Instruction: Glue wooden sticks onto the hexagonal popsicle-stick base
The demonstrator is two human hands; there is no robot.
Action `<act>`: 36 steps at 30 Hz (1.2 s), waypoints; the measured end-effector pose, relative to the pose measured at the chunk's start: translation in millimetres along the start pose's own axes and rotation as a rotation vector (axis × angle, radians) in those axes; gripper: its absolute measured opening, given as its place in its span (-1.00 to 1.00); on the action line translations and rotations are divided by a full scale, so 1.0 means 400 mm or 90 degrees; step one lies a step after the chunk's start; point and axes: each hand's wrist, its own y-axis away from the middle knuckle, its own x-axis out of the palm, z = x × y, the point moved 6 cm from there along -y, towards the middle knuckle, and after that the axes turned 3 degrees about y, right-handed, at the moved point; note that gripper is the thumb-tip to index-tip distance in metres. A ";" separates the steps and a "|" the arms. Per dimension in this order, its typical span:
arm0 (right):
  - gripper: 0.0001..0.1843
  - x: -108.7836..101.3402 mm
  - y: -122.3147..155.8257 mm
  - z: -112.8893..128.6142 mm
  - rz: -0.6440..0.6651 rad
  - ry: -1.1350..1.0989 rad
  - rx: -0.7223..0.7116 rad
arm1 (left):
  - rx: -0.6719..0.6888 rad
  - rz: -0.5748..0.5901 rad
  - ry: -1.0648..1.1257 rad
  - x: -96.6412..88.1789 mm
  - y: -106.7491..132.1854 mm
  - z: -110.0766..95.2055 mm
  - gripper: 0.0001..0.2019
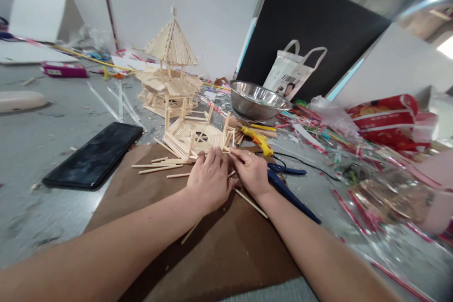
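A small structure of thin wooden sticks, with a plank-like floor and short upright posts, sits at the far edge of a brown board. My left hand has its fingers bent together on a stick along the near edge of this structure. Beside it, my right hand pinches the same edge between thumb and forefinger; the fingers cover most of what they hold. Several loose wooden sticks lie left of my hands, and another stick pokes out below my right hand.
Behind stands a stick pavilion with a pointed roof. A black phone lies left. Right are a yellow glue gun, blue-handled pliers or scissors, a steel bowl, a white bag and scattered plastic wrappings.
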 end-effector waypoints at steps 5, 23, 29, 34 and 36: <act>-0.74 0.000 0.001 0.000 -0.002 -0.001 0.000 | 0.006 0.000 -0.003 -0.001 0.001 -0.001 -0.45; -0.68 -0.002 0.000 -0.004 0.022 -0.035 0.032 | 0.007 0.015 0.041 -0.003 0.005 -0.001 -0.50; -0.71 -0.025 -0.002 -0.015 0.009 -0.051 0.025 | 0.068 0.033 0.056 -0.006 0.005 -0.016 -0.62; -0.75 -0.057 -0.012 -0.027 0.039 -0.044 -0.002 | 0.116 0.053 0.069 -0.041 0.008 -0.025 -0.75; -0.76 -0.061 -0.016 -0.026 0.114 -0.038 -0.023 | 0.119 0.082 0.092 -0.050 0.008 -0.022 -0.77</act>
